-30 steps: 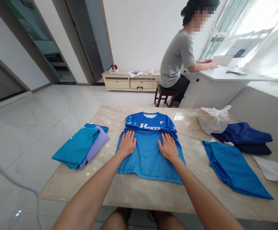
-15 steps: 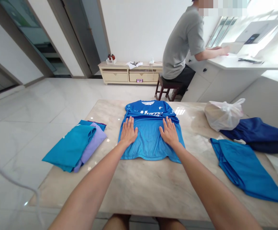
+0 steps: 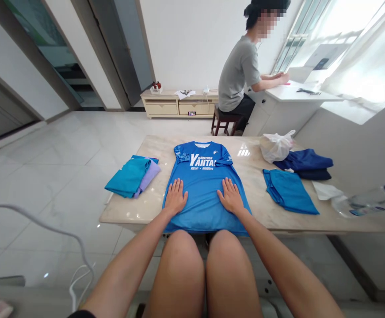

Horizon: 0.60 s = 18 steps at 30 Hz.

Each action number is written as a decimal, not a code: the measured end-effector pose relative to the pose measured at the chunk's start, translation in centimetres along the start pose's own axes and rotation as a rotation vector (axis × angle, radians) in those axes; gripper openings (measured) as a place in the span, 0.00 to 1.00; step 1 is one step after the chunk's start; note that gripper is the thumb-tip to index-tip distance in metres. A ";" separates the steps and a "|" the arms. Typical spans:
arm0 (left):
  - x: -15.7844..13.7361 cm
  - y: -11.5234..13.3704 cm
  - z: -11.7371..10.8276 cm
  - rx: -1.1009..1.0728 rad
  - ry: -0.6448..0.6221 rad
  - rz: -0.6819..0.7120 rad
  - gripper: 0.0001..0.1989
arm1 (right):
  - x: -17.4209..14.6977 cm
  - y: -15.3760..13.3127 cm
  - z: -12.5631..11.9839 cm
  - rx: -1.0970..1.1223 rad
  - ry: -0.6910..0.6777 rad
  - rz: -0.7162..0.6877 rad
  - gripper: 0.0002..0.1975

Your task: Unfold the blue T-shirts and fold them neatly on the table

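Note:
A blue short-sleeved T-shirt (image 3: pixel 205 194) with white lettering lies spread on the marble-patterned table (image 3: pixel 139 212), collar at the far side. Its sleeves are turned inward over the chest, and its hem reaches the near table edge. My left hand (image 3: pixel 176 196) rests palm down on the shirt's lower left, fingers stretched out. On the lower right, my right hand (image 3: pixel 231 195) also lies flat with fingers apart. Neither hand grips the fabric.
Folded teal and purple clothes (image 3: pixel 129 176) lie at the table's left. On the right are a folded blue garment (image 3: pixel 290 192), a white plastic bag (image 3: pixel 275 148), dark blue clothing (image 3: pixel 310 163) and a clear bottle (image 3: pixel 367 204). Beyond, a person (image 3: pixel 238 75) sits at a counter.
The shirt's bunched middle is now smoothed out, so its lettering shows fully. Both hands and the hem have come nearer to me, and my view has moved back, showing my knees.

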<state>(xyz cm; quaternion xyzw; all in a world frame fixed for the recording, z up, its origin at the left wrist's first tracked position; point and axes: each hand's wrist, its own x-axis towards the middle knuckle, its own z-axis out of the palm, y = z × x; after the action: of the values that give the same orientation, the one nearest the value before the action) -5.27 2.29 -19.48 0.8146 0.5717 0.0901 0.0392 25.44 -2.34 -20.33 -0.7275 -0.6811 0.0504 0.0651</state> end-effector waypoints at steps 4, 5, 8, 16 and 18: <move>-4.0 0.3 -0.8 0.006 -0.035 0.009 0.37 | -4.5 -0.6 -0.7 0.022 -0.020 -0.019 0.39; -4.9 0.4 -1.1 0.012 -0.048 0.016 0.37 | -5.5 -0.8 -1.0 0.025 -0.031 -0.028 0.39; -7.0 0.9 -2.7 0.047 -0.096 0.047 0.36 | -7.9 -1.2 -2.9 0.015 -0.074 -0.061 0.38; -7.4 0.7 -10.0 0.113 -0.357 0.049 0.25 | -8.4 -0.6 -9.4 0.012 -0.247 0.100 0.24; -6.5 0.3 -10.4 0.071 -0.315 0.015 0.22 | -7.2 0.1 -9.6 0.097 -0.209 0.235 0.22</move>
<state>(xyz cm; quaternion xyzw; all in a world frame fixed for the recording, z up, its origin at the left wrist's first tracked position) -9.15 -4.31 -9.95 0.8237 0.5552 -0.0587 0.0989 26.59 -9.77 -10.93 -0.7890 -0.5911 0.1660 0.0226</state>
